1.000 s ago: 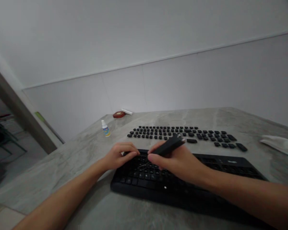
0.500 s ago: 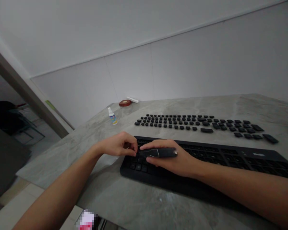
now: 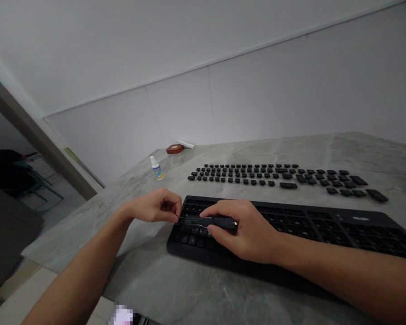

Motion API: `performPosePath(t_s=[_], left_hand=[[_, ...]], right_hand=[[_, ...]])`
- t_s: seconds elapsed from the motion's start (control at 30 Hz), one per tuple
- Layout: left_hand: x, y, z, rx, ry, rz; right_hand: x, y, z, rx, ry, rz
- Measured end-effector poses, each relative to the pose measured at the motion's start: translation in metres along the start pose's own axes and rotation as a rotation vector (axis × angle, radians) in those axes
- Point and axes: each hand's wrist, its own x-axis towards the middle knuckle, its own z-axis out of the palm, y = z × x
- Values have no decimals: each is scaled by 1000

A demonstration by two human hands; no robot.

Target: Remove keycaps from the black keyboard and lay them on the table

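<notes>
A black keyboard (image 3: 230,266) lies on the table, many of its key positions bare, with some keycaps (image 3: 192,239) still seated at its left end. My right hand (image 3: 250,232) grips a black keycap puller (image 3: 224,222) with thin metal wires, held level above the keyboard and pointing left. At the puller's wire end, over the keyboard's left edge, my left hand (image 3: 159,206) is closed in a pinch. What sits between those fingertips is too small to make out.
Loose black keycaps (image 3: 242,174) lie in rows behind the keyboard. A white spray bottle (image 3: 157,169) stands at the back left. Behind it are a reddish-brown case (image 3: 174,149) and a white strip (image 3: 186,144) by the wall. Part of a person (image 3: 6,169) shows at far left.
My left hand has moved left, to the keyboard's left edge. The puller in my right hand has shifted left and slightly down, showing more of its wire end.
</notes>
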Motion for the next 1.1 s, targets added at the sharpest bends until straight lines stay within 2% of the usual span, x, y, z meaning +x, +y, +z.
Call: performPosePath(t_s=[0.17,0.43,0.73,1.1], left_hand=[[-2,0,-2,33,-41,50],[0,3,-1,65,-100,159],[-1,5,-3,25,-172,173],[-6,6,-3,74,-190,104]], right_hand=[[-4,2,1,-62,-36,-203],[-6,4,2,-155,-149,-347],[-7,2,3,-157,-195,-397],[-6,1,2,-150,-214,-406]])
